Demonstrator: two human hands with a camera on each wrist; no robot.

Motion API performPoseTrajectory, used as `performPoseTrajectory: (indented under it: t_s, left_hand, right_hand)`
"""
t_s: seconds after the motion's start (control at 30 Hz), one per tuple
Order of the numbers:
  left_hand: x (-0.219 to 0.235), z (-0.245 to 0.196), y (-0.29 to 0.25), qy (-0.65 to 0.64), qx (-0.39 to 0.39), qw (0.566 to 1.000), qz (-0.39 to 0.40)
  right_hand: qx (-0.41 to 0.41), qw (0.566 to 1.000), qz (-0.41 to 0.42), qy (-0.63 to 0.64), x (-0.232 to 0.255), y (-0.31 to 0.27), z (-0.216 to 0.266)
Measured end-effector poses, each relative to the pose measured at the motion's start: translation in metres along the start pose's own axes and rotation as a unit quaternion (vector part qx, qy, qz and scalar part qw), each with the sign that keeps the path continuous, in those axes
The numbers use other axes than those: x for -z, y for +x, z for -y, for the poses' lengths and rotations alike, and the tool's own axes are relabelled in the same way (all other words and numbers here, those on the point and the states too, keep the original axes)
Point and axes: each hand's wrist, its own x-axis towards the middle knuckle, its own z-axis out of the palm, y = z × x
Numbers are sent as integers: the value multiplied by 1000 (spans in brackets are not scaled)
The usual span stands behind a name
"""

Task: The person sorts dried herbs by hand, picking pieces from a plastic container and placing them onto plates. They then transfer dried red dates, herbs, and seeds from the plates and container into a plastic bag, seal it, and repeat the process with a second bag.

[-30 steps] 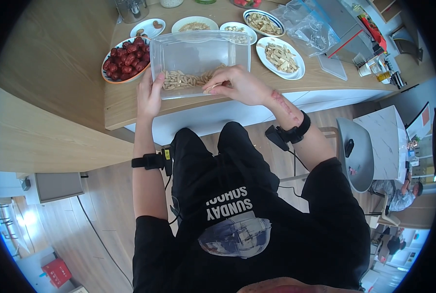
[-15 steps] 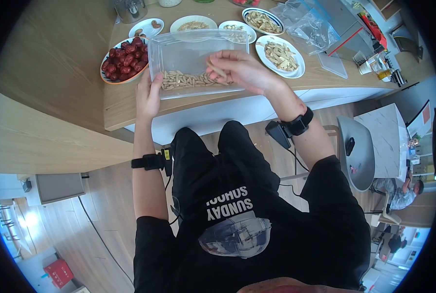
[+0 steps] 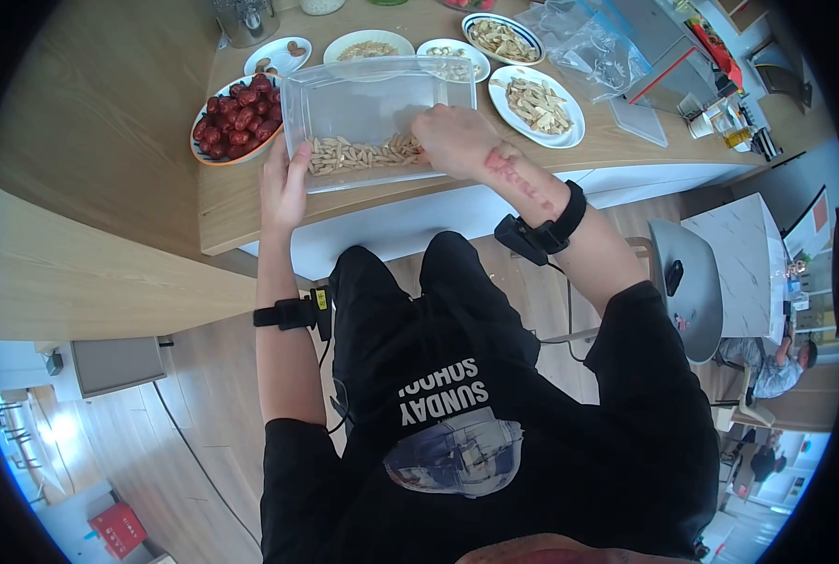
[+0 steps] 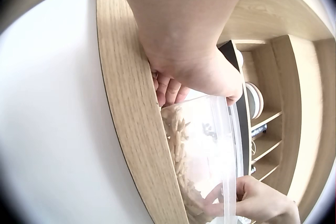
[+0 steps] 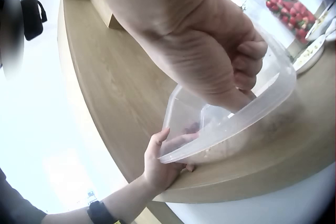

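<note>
A clear plastic box (image 3: 372, 103) sits at the counter's front edge, with many pale, elongated dried pieces (image 3: 349, 156) along its near side. My left hand (image 3: 286, 183) grips the box's left end, thumb over the rim and fingers round the outside; the left wrist view shows those fingers (image 4: 170, 90) against the wall. My right hand (image 3: 457, 141) reaches in at the right end, fingertips down among the pieces. Its outer fingers (image 5: 249, 61) are curled in the right wrist view, where the box wall hides the fingertips; I cannot tell whether they pinch a piece.
Left of the box stands a bowl of red dates (image 3: 241, 120). Behind are small plates, one with a few nuts (image 3: 278, 56). At the right are a plate of pale slices (image 3: 537, 106), a bowl of slices (image 3: 502, 39), plastic bags (image 3: 584, 52) and a flat clear lid (image 3: 640, 122).
My right hand lifted up from the pieces with a pale piece in its fingers, then turned palm down and went back among them. My left hand keeps its hold on the box.
</note>
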Motion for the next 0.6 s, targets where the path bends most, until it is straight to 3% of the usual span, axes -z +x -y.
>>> performPoseTrajectory:
  t_s: [0.37,0.47,0.53,0.57,0.6]
  left_hand:
    - [-1,-1,0,-12,3,1000,-2]
    - [0,0,1,7,-5,1000,3]
    - [0,0,1,8,-8,1000,-2]
    - [0,0,1,7,-8,1000,-2]
    - [0,-1,1,11,-3,1000,1]
  right_hand:
    - [31,999,-21,30,-3,0,-11]
    - [7,990,-96,101,4,-6,-13]
    - [31,962,-154,224,19,-16,-19]
    - [31,962,-154,223,19,-19,-29]
    - [5,950,-205,236,20,-21,-46]
